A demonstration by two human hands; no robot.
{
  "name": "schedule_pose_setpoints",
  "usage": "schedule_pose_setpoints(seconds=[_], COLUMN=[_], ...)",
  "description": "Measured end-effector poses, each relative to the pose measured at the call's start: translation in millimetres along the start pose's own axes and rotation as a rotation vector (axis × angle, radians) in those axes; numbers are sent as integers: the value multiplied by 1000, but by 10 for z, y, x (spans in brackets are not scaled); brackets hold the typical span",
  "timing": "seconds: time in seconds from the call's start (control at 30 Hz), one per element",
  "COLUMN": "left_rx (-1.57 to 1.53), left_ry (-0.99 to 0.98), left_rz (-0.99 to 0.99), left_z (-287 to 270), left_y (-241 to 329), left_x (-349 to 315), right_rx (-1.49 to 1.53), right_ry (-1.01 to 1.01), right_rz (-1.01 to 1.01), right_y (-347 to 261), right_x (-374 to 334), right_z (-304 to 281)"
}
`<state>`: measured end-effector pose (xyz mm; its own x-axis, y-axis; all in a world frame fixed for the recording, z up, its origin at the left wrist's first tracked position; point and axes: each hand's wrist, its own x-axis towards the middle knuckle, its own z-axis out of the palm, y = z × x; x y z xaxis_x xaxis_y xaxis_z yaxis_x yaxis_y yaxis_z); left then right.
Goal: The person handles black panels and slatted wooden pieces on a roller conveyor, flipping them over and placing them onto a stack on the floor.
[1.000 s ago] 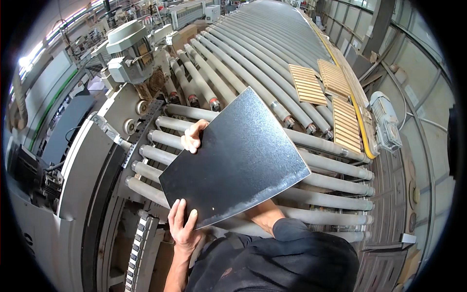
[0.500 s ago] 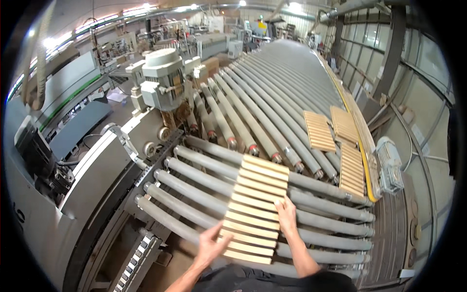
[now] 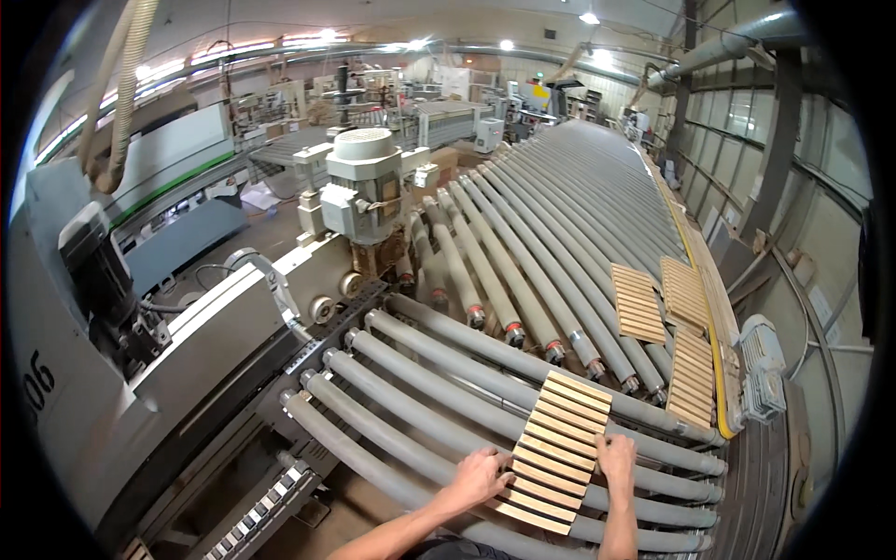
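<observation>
A slatted panel of light wood strips [image 3: 560, 444], with dark gaps between the strips, lies on or just above the near grey rollers [image 3: 425, 397]. My left hand [image 3: 480, 479] grips its left edge near the close end, fingers curled and partly hidden. On the opposite edge, my right hand [image 3: 616, 458] is closed, with the thumb side against the wood. Farther along the right side, several similar panels [image 3: 638, 308] rest on the slanted rollers. One of them, a slatted panel [image 3: 691, 381], lies beside the yellow rail.
A long roller conveyor [image 3: 597, 159] runs away toward the back. To the left stands a large grey machine [image 3: 201, 345] with a motor [image 3: 362, 201] on top. A yellow-edged rail [image 3: 707, 336] and another motor [image 3: 763, 369] border the right side.
My hands have shifted the slatted panel to the right across the rollers. Both hands still hold its edges. The view has tilted upward a little.
</observation>
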<state>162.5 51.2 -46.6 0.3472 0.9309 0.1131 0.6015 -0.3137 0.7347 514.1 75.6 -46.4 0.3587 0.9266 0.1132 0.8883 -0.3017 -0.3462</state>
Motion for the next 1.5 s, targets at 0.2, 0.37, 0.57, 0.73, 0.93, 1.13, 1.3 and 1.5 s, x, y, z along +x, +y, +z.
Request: schedule_pose_setpoints(seconds=[0.2,0.37,0.57,0.73,0.93,1.13,1.3,1.5], left_rx=[-233,-439,-515,-742,-709,-770,-505,71], left_ry=[218,118,215,121,407,623,914,1467], left_rz=[13,-298,-283,-321,-355,-546,-592,-680], left_z=[-223,-365,-368,-307,-323,86,-137,-823], left_y=[-330,-547,-556,-881,-972,-921,-860,-907], left_x=[-465,-1017,-1418,-1517,-2045,-2468,-2775,-3646], right_rx=[90,354,472,470,468,431,467,658], right_ry=[65,-91,-299,-428,-577,-765,-775,-702], right_rz=[-188,-326,-538,-611,-858,-1027,-1073,-1238], right_y=[-203,-1030,-1915,-2323,-2553,-2498,-2302,-2405], right_x=[-59,-479,-1086,-1610,-2280,-2455,-2306,-2185], right_z=[-198,-18,233,339,598,390,417,573])
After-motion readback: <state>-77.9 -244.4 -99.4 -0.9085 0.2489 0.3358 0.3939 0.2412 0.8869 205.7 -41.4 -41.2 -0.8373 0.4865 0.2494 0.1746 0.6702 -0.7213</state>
